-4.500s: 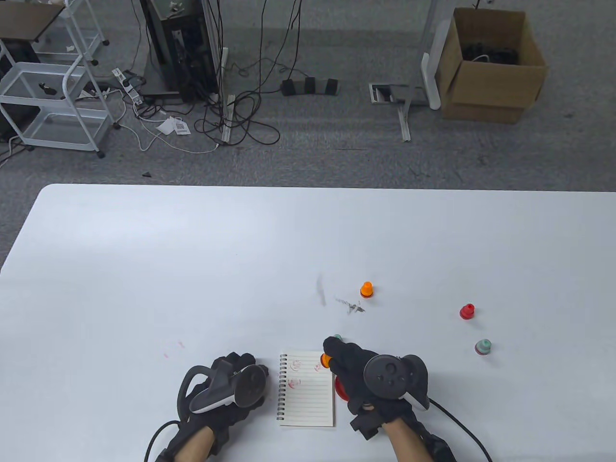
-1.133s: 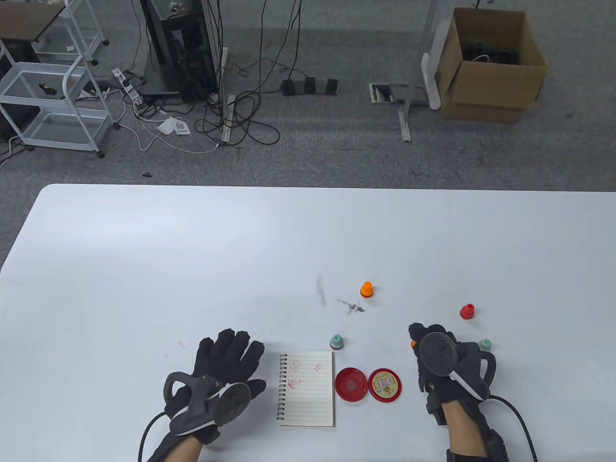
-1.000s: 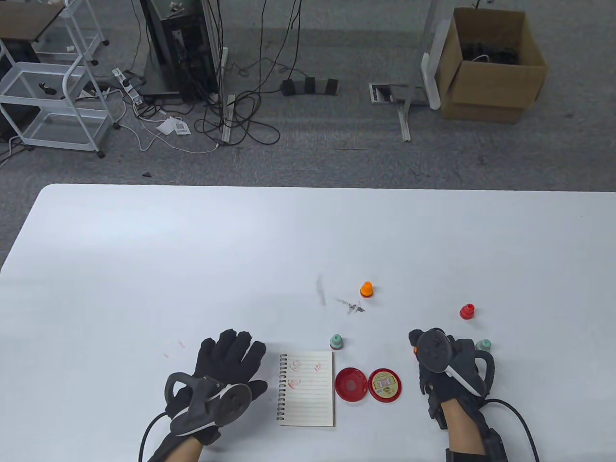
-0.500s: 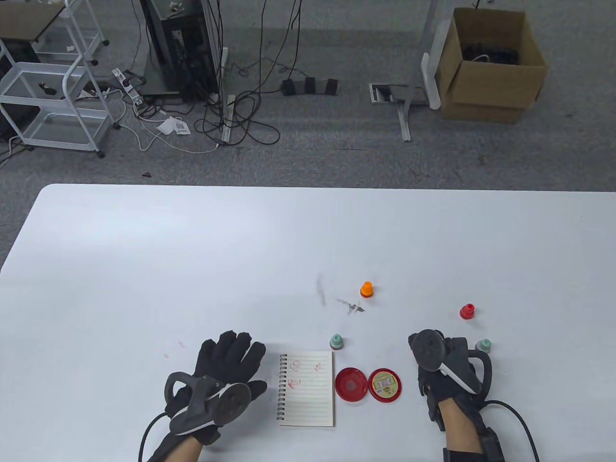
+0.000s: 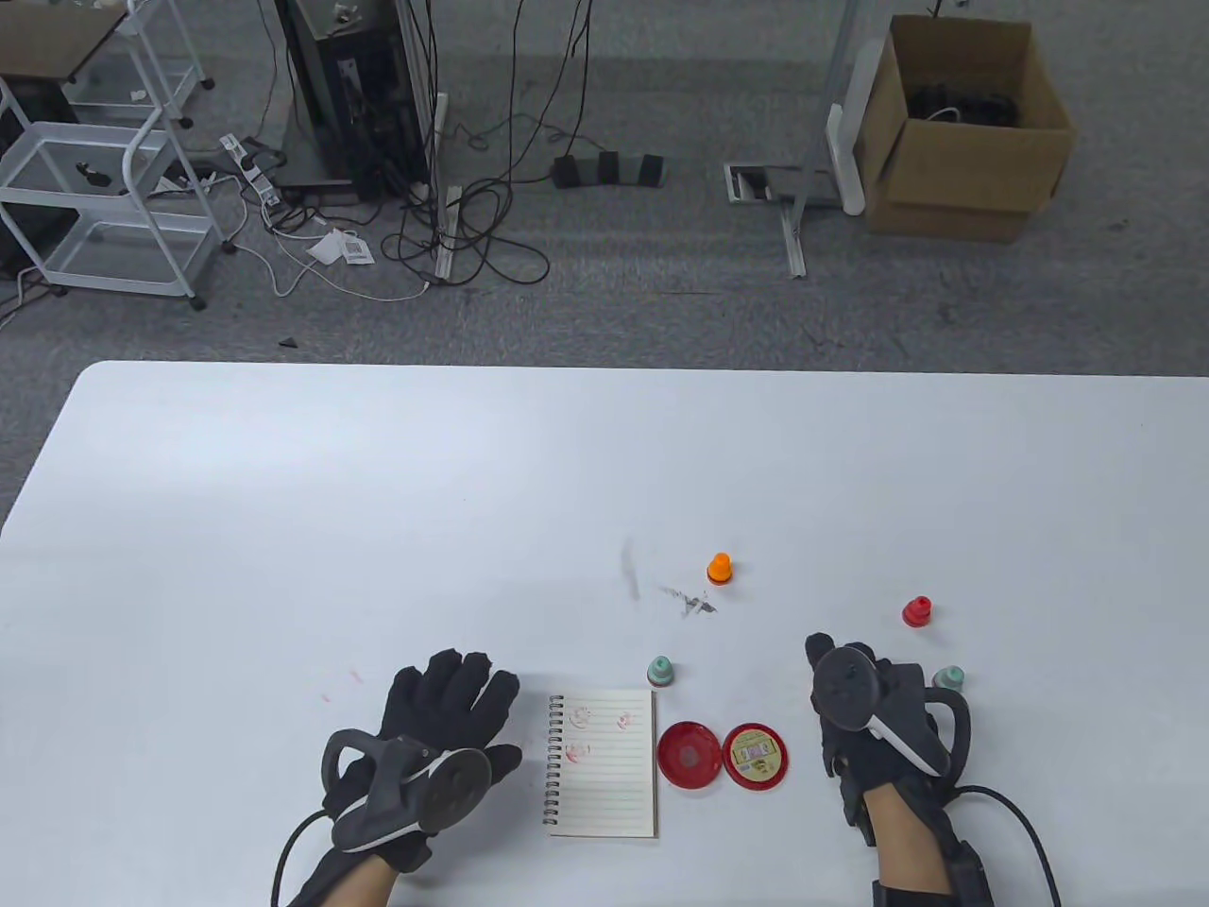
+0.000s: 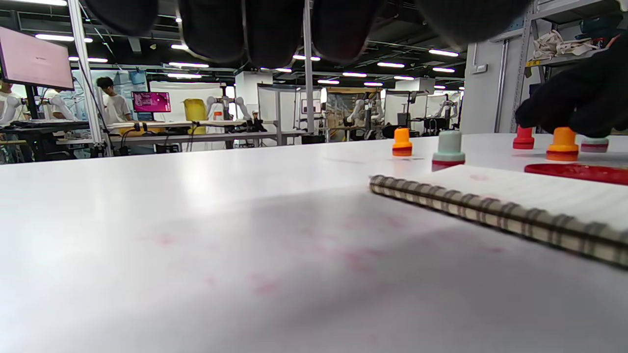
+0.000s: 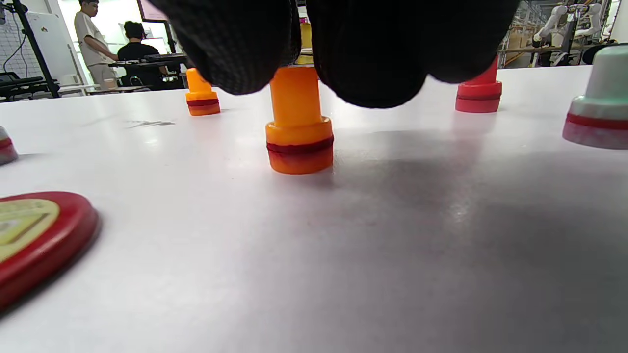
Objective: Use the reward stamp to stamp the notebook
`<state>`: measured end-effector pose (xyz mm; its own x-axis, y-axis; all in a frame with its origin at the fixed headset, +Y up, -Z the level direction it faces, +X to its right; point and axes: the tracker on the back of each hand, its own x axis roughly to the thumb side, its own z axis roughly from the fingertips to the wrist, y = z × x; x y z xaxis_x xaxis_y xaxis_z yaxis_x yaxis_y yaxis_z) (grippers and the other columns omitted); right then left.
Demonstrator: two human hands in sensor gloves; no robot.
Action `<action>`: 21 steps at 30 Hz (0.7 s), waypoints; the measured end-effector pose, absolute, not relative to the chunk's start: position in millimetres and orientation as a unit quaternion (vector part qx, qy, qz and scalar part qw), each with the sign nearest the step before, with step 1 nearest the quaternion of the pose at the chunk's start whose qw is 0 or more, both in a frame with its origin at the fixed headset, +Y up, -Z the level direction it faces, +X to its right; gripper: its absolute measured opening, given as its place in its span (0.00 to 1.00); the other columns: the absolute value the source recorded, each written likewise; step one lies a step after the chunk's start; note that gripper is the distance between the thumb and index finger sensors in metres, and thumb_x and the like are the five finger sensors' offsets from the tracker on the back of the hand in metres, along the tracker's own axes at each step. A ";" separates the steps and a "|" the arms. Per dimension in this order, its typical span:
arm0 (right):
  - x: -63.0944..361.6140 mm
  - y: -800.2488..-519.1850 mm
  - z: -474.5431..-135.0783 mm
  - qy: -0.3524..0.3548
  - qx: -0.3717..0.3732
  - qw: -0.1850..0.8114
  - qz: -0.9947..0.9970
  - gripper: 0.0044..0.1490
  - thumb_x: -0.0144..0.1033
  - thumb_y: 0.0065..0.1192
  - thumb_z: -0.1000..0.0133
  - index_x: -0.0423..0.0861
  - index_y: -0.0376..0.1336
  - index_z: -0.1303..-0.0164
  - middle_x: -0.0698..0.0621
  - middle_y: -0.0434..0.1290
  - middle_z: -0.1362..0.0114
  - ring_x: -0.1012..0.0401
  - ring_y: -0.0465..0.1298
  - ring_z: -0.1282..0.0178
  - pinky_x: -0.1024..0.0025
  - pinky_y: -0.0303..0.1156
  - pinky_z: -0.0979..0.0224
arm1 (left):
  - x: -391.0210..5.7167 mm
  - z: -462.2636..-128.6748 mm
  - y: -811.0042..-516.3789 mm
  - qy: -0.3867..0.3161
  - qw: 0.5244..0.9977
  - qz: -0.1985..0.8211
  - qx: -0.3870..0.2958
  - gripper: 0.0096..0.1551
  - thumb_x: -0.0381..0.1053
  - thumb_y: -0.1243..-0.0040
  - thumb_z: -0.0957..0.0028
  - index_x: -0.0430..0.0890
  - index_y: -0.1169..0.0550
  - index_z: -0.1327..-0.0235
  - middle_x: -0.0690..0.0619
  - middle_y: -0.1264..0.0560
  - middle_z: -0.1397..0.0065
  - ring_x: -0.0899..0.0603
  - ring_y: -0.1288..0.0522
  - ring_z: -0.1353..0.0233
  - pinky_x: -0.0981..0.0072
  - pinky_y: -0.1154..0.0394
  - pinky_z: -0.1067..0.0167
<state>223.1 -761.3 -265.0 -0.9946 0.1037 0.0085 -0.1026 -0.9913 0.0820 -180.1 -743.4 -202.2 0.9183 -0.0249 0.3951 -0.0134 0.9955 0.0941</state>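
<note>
notebook (image 5: pixel 602 762) left of ink pad (image 5: pixel 689 754), lid (image 5: pixel 756 756) right

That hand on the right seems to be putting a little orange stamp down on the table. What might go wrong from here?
Two things, I'd guess. The right hand has its fingertips on top of the orange stamp, which stands face down on the bare table; leftover ink may mark it, as faint pink smudges already show. Also, the open ink pad lies right beside the notebook, so a sleeve or glove could pick up ink and smear the page.
</note>
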 end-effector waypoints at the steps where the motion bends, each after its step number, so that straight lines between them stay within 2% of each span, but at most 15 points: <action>1: 222.0 -760.0 -264.2 0.038 0.008 0.052 0.998 0.39 0.36 0.68 0.50 0.49 0.60 0.25 0.38 0.67 0.27 0.47 0.75 0.45 0.57 0.73 0.43 | -180.2 -202.2 -743.3 -0.202 0.978 -0.003 0.048 0.44 0.71 0.48 0.51 0.58 0.33 0.19 0.47 0.37 0.13 0.34 0.38 0.15 0.31 0.38 0.22; 11: 208.0 -750.7 -260.6 0.020 0.033 0.050 0.998 0.40 0.39 0.67 0.49 0.48 0.59 0.24 0.38 0.62 0.22 0.42 0.70 0.36 0.50 0.69 0.35 | -182.2 -201.7 -742.0 -0.199 0.979 0.001 0.052 0.43 0.70 0.47 0.51 0.58 0.33 0.20 0.47 0.36 0.14 0.34 0.37 0.15 0.31 0.37 0.22; 21: 184.0 -729.3 -272.2 0.013 0.072 0.048 0.996 0.41 0.40 0.67 0.49 0.48 0.59 0.23 0.37 0.61 0.21 0.40 0.69 0.33 0.48 0.68 0.34 | -191.0 -199.4 -735.1 -0.187 0.980 0.010 0.068 0.42 0.69 0.47 0.51 0.58 0.32 0.20 0.47 0.36 0.14 0.34 0.36 0.16 0.31 0.37 0.22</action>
